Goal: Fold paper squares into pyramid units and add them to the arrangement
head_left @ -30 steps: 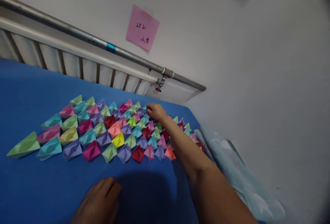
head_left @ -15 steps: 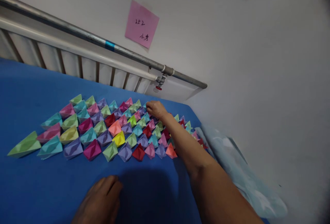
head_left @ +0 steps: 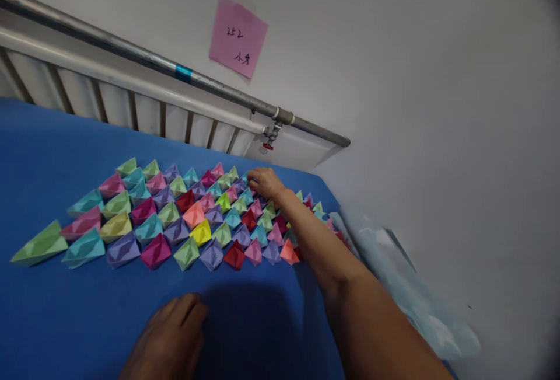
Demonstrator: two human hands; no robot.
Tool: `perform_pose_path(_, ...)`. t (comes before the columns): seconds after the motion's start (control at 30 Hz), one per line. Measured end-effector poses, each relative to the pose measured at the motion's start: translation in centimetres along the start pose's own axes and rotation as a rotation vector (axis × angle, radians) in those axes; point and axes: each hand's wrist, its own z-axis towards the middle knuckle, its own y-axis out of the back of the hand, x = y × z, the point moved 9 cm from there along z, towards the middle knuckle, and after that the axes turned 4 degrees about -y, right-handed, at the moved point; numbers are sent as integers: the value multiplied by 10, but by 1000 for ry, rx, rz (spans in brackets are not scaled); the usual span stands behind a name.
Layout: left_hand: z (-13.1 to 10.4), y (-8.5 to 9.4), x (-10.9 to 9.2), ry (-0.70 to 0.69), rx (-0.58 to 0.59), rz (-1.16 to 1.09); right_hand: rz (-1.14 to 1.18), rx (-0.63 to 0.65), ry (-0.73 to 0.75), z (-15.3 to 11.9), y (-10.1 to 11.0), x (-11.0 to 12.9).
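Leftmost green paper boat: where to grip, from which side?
I'd pinch the green boat lightly by its long sides near mid-length, coming from above and the near left. Its near side and left tip border the blue surface, while its right end crowds a pink boat; folded paper looks crushable.

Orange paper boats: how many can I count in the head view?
2. One orange boat sits just behind the bright yellow boat; the other orange boat is in the nearest row, beside the right forearm. That arm may hide more.

rt hand [head_left: 263, 182] at ppr boats [head_left: 200, 232]
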Motion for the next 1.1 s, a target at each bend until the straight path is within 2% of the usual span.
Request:
perform_pose_path(0.17, 2, -2, 4, 28, 8, -50, 48, -135, -107, -15, 20, -14)
perform_pose_path(0.3, 3, -2, 2, 66, 15, -62, 99, -276, -186, -44, 42, -18)
perform_pose_path(0.4, 4, 1, -1, 120, 14, -46, 151, -350, -169, -85, 54, 0)
perform_pose_path(0.47, 6, 2, -3, 137, 32, -26, 200, -383, -103, -123, 57, 27)
perform_pose_path(0.5, 8, 2, -5, 134, 49, -18, 300, -432, -16, -146, 61, 46)
perform_pose_path(0.57, 12, 3, -8, 128, 96, -7, 481, -423, 97, -186, 56, 83)
perform_pose_path(0.67, 18, 12, -12, 159, 152, 14, 602, -236, 196, -231, 26, 138)
perform_pose_path(0.73, 22, 22, -18, 169, 165, 27, 620, -201, 204, -252, 11, 158)
perform_pose_path(0.8, 25, 27, -24, 149, 200, 23, 556, -273, 184, -264, 5, 163)
perform_pose_path(0.87, 26, 32, -22, 171, 205, 44, 487, -343, 203, -267, 0, 165)
perform_pose_path(0.97, 27, 37, -14, 188, 189, 79, 489, -333, 214, -259, -9, 163)
perform_pose_path(1.1, 26, 49, -13, 189, 117, 123, 518, -352, 239, -256, -4, 163)
